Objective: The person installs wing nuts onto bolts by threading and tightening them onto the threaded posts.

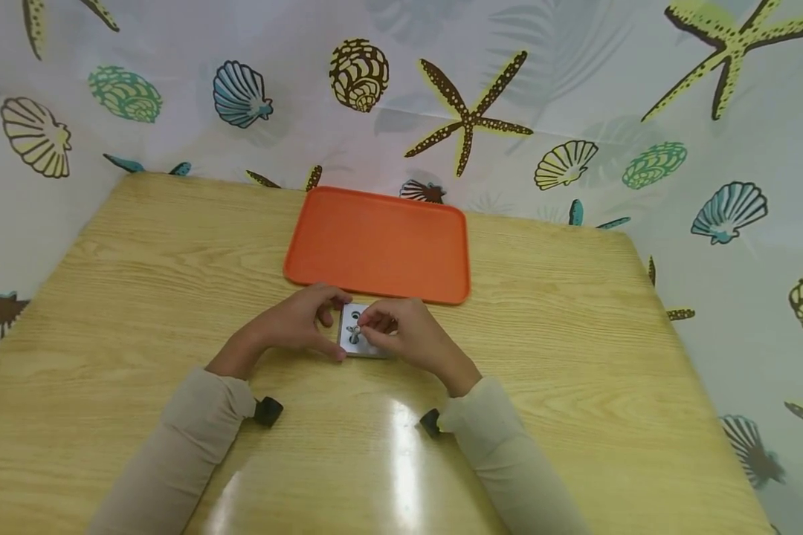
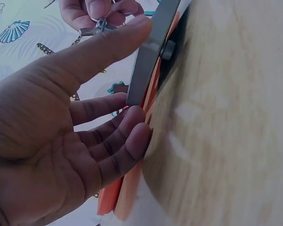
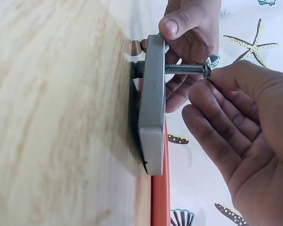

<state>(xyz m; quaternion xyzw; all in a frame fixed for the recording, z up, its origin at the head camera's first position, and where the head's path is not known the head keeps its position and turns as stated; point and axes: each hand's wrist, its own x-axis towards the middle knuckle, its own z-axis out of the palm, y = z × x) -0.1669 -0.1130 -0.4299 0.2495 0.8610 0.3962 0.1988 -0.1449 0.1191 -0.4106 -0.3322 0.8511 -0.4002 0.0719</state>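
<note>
A small grey metal plate (image 1: pixel 368 351) with holes lies in front of me, raised slightly on short feet (image 3: pixel 139 69). My left hand (image 1: pixel 296 321) holds it at the left side, thumb on the near corner and index finger on the far corner. From the plate's face rises a threaded bolt (image 3: pixel 184 69), standing straight out. At its outer end is a silver wing nut (image 2: pixel 101 27), which my right hand (image 1: pixel 415 334) pinches between thumb and index finger. The other right fingers are loosely bent, apart from the plate.
An orange tray (image 1: pixel 381 241) lies just behind the plate on the wooden table (image 1: pixel 562 334). A white curtain (image 1: pixel 294 148) printed with shells and starfish hangs round the far and side edges.
</note>
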